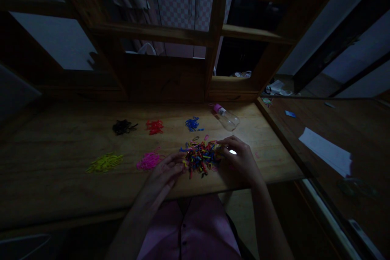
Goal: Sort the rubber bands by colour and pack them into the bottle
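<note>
Two-handed contact noted at opposite edges of mixed pile of small pieces (202, 157), between left hand (164, 174) and right hand (245, 159). Seen loosely curled, both; cannot confirm firm grip.

We wear a pink shirt (213, 227), approx. mid-tone in dim light; dark vert. line (180, 235) down front w/ small round dark buttons (184, 226). Both hands (239, 157) & forearms (265, 207) bare.

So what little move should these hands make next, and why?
Probably the left hand should bring the yellow piece at its fingertips to the yellow pile: single-colour piles lie apart, while the heap between the hands mixes several colours.
</note>
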The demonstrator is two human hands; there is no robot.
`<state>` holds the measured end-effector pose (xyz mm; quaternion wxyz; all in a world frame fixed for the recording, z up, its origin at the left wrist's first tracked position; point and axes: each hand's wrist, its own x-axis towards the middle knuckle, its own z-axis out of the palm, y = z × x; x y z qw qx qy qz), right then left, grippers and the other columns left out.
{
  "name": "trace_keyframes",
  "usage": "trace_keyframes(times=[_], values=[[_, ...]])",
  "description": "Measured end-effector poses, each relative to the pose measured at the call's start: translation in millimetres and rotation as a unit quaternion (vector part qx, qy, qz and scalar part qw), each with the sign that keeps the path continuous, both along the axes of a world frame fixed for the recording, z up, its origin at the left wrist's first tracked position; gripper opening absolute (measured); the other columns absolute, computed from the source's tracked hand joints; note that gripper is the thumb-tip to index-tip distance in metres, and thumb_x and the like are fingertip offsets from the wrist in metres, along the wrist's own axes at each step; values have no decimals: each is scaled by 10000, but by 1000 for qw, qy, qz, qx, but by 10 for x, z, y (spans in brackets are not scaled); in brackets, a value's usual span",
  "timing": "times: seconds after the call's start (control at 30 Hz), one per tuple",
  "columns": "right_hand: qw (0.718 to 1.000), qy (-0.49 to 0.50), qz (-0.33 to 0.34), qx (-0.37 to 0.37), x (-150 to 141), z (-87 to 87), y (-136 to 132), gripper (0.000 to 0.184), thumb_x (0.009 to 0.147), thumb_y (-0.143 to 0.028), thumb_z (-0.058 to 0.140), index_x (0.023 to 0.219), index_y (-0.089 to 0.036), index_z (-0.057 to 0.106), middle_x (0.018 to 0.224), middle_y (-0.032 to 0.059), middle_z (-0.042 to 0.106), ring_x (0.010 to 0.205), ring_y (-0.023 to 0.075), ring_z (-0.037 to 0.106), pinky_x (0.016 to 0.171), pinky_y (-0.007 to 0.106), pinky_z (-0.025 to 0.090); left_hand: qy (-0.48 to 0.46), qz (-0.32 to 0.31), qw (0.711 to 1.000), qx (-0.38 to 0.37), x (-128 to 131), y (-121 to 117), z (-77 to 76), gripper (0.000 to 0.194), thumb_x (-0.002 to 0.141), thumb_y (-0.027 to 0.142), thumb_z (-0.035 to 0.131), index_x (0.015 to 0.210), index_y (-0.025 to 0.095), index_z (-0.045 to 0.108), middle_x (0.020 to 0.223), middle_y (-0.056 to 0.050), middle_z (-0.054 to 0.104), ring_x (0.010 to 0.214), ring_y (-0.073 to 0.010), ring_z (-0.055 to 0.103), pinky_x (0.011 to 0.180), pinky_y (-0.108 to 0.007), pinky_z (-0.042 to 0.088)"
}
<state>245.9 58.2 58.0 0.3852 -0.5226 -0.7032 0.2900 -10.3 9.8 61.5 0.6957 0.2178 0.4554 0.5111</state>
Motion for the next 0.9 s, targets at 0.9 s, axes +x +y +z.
trace_keyframes(times=[0.9], values=[[991, 103, -75, -31, -115, 20, -83, 182, 866, -341, 659, 949, -196, 731, 946, 55, 751, 872, 215, 718, 809, 334, 571, -221, 88, 961, -137, 196, 149, 122, 233, 882, 52, 447, 765, 77, 647, 764, -99, 636, 669, -131, 628, 605, -207, 569]])
